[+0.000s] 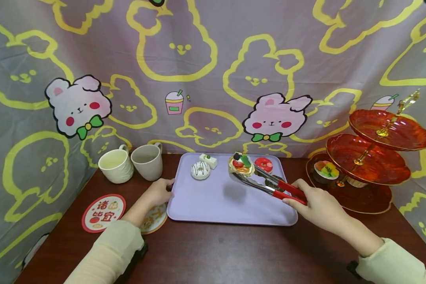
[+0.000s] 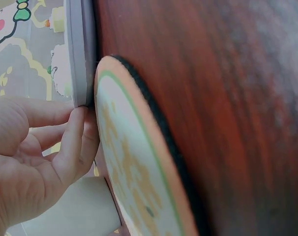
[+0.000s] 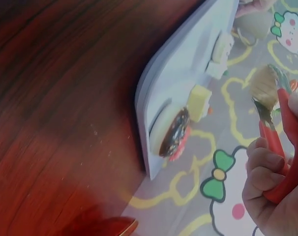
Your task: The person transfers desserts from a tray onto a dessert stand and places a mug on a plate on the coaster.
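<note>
My right hand (image 1: 321, 205) grips red-handled metal tongs (image 1: 287, 188). Between the tong tips is a fruit tart (image 1: 242, 167) with cream, berries and a green leaf, held up over the lavender tray (image 1: 198, 203); its shadow falls on the tray. In the right wrist view the tart (image 3: 263, 86) shows its pale underside. My left hand (image 1: 157, 194) pinches the tray's left edge between thumb and fingers. On the tray lie a white drizzled donut (image 1: 200, 170), a small white cake (image 1: 209, 161), a red donut (image 1: 264, 163) and a chocolate-topped donut (image 3: 174, 132), partly behind the tongs in the head view.
A three-tier red stand (image 1: 367, 157) at the right holds a fruit cup (image 1: 326, 170) and another cup-shaped pastry on its lowest tier. Two mugs, one cream (image 1: 116, 167) and one grey (image 1: 148, 162), stand back left. Round coasters (image 1: 103, 213) lie near my left arm.
</note>
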Motion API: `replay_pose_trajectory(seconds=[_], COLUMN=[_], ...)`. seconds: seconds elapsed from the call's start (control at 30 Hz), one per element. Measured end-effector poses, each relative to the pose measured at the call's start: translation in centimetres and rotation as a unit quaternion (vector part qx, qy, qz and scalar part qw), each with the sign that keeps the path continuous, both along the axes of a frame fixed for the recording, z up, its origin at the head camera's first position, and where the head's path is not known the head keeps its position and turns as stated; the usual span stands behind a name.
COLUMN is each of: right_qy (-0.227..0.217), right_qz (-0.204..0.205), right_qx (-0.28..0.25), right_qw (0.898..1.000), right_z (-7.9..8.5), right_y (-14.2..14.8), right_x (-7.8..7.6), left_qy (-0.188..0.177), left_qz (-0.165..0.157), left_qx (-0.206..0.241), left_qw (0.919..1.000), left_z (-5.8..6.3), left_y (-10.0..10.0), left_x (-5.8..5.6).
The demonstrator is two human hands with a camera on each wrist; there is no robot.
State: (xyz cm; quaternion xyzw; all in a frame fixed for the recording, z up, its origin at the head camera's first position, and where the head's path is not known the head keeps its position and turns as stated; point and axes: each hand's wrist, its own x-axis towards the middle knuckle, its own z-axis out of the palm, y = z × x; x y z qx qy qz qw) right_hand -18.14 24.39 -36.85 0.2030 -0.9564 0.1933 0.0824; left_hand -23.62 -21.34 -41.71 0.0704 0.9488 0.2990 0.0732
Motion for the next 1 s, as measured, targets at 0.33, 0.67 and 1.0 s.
replay_pose_trajectory(seconds=[0.33,0.67,1.0], right_qy=[-0.002,-0.010,-0.006], right_qz=[-0.034,-0.064,-0.085], right_qx=[-0.001,0.005,0.011], right_qw=[0.999,0.998,0.996], right_z=[0.1,0.1,-1.1], right_y=[2.3,4.5,7.2], right_x=[0.8,1.3,2.2], left_qy=[-0.004,-0.014,-0.024], left_qz=[0.002,0.009,0.013], left_qx=[0.003,0.021,0.008], left_qw=[1.0000,0.9996,0.9996], left_z=[-0.2,-0.5,-0.1], left_y=[0.0,-0.1,0.0], left_x=[-0.1,-0.1,-0.2])
